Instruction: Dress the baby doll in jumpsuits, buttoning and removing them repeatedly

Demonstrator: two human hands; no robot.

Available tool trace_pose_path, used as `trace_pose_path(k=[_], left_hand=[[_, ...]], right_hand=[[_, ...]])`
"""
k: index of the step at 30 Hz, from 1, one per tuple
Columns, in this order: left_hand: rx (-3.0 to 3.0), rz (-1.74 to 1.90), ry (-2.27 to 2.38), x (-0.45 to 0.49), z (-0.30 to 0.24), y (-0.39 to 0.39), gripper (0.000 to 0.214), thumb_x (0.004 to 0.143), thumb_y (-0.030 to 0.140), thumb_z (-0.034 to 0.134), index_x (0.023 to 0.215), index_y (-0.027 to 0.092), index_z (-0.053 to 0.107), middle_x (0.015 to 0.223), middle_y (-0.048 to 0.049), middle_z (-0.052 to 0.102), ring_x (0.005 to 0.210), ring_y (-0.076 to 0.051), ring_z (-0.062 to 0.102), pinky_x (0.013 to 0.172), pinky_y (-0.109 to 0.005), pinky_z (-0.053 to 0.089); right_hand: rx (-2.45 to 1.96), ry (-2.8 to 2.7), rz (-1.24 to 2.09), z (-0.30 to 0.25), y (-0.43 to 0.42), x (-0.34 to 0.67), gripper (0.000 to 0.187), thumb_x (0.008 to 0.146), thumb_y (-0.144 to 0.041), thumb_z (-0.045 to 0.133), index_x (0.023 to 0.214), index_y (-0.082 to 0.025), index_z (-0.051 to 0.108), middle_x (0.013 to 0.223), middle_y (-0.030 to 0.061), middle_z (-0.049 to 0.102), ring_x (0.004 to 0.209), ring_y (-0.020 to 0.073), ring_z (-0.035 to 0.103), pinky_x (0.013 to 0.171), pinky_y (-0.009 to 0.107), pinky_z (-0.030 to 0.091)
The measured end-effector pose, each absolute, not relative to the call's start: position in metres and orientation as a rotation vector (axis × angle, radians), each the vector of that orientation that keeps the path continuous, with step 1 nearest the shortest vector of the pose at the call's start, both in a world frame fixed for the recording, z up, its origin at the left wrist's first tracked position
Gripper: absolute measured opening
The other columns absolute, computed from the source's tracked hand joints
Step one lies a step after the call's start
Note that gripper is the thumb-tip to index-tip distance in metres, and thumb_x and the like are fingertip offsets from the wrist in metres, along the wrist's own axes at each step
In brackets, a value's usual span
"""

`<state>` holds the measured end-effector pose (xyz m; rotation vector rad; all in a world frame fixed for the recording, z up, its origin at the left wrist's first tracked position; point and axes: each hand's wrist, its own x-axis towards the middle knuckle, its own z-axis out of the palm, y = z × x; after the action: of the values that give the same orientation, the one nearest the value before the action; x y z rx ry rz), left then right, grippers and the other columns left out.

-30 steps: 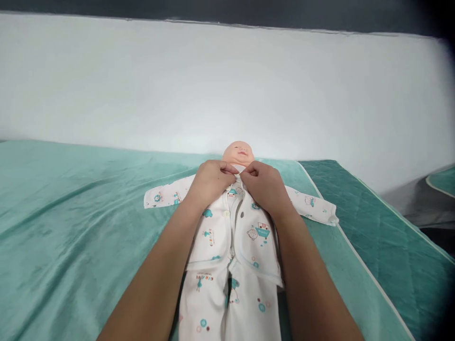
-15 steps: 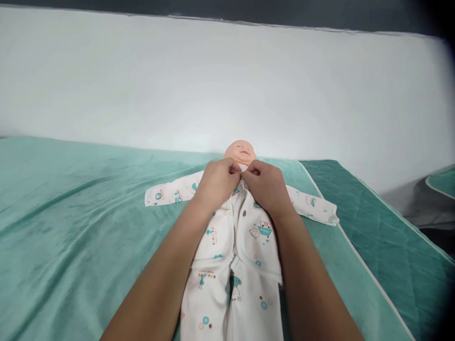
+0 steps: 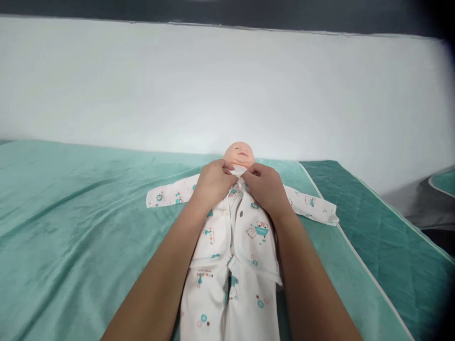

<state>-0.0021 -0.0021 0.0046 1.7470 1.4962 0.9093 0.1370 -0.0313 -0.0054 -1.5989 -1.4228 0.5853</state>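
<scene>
A baby doll [image 3: 239, 152] lies on its back, head at the far side, sleeves stretched out to both sides. It wears a white printed baby jacket [image 3: 256, 232] and matching trousers [image 3: 203, 303]. The jacket front hangs apart below the chest, with a button showing on one edge. My left hand [image 3: 215, 182] is closed at the collar, its fingers pinching the jacket edge. Opposite it, my right hand [image 3: 266, 185] pinches the other edge just under the doll's chin. What lies between the fingertips is mostly hidden.
A light green sheet [image 3: 88, 227] with soft folds lies under the doll. To the right is a darker green quilted pad [image 3: 377, 218] with a pale edge. A white wall [image 3: 213, 85] rises directly behind the doll's head.
My left fingertips have shifted slightly left, away from my right ones, so more of the collar shows between them. Both hands stay at the neckline. The view has tilted a little.
</scene>
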Motion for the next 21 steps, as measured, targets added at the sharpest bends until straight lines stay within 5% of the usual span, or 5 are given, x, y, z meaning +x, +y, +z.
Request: trace_pose_path(k=[13,21], left_hand=[[1.764,0.798,1.527,-0.0077,0.0121,-0.0063,0.013,0.066,0.019,0.064,0.078,0.019,0.068,0.077,-0.0028,0.071,0.061,-0.014,0.058,0.057,-0.027,0.040],[1.732,0.810,1.398,-0.0120,0.0099,-0.0066,0.033,0.068,0.019,0.060,0.099,0.023,0.071,0.075,0.0008,0.064,0.046,-0.007,0.038,0.047,-0.026,0.029]], right_hand=[[-1.523,-1.467,0.527,-0.0099,-0.0283,0.1382,0.012,0.076,-0.022,0.050,0.065,-0.022,0.055,0.059,-0.0060,0.054,0.058,0.0118,0.045,0.058,0.026,0.033],[-1.541,-1.553,0.476,-0.0066,-0.0314,0.1376,0.017,0.072,-0.020,0.050,0.055,-0.021,0.046,0.052,-0.0061,0.044,0.054,0.0110,0.034,0.053,0.027,0.028]])
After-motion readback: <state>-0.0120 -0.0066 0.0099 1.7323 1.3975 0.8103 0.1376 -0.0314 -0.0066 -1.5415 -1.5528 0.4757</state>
